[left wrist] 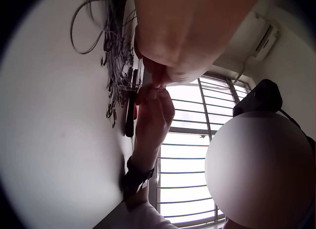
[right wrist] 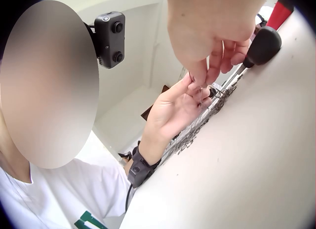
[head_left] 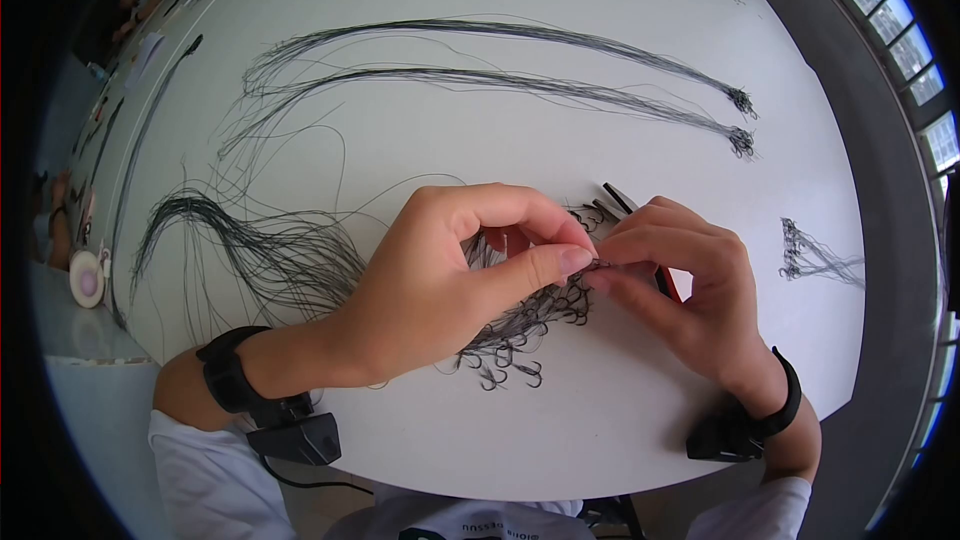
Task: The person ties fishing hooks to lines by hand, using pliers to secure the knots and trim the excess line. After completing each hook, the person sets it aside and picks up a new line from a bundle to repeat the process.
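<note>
Both hands meet over a tangled pile of black fishing hooks on thin lines near the front of a round white table. My left hand pinches one hook and its line between thumb and forefinger. My right hand pinches the same small piece from the other side, fingertip to fingertip with the left. In the right wrist view the two hands touch above the hooks. A pair of pliers with a black and red handle lies under the right hand, also showing as the pliers in the left wrist view.
Two long bundles of dark line with hooks at their right ends stretch across the far table. Another spread bundle lies at left, and a small cluster of hooks at right. A window stands behind.
</note>
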`<state>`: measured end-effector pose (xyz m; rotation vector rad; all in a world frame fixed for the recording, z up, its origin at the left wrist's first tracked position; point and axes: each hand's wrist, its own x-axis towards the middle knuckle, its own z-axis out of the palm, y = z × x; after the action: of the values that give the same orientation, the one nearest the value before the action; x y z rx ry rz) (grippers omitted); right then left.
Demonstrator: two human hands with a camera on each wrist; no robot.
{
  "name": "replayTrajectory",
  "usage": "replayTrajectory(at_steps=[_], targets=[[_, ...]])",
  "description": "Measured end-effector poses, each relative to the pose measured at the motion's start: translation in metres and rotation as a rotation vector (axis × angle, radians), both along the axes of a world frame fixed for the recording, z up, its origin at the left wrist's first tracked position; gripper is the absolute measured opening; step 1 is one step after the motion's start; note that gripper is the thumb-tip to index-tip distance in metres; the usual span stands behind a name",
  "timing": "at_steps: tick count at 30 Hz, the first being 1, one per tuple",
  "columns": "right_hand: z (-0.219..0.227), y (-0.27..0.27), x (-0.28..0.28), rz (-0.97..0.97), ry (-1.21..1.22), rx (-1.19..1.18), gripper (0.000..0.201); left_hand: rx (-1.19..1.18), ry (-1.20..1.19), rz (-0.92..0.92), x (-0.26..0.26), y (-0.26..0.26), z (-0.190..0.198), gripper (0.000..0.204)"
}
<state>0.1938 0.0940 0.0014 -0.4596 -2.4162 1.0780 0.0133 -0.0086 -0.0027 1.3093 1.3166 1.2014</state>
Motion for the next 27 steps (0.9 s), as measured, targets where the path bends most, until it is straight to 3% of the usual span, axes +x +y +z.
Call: replayTrajectory(at_steps=[13, 17, 25, 27], targets=[[0.005, 0.0, 0.003, -0.012, 0.066, 0.012, 0.01, -0.117, -0.073, -0.017, 0.001, -0.001, 0.007, 0.012], [0.006, 0.001, 0.006, -0.022, 0.076, -0.217, 0.004, -0.119, -0.111, -0.037, -0.001, -0.002, 0.005, 0.012], [0.016, -0.004, 0.008, -0.079, -0.034, -0.562, 0.011, -0.152, -0.216, -0.062, 0.001, -0.004, 0.013, 0.014], [0.017, -0.006, 0.007, -0.027, -0.036, -0.753, 0.013, -0.151, -0.235, -0.066, 0.001, -0.004, 0.014, 0.013]])
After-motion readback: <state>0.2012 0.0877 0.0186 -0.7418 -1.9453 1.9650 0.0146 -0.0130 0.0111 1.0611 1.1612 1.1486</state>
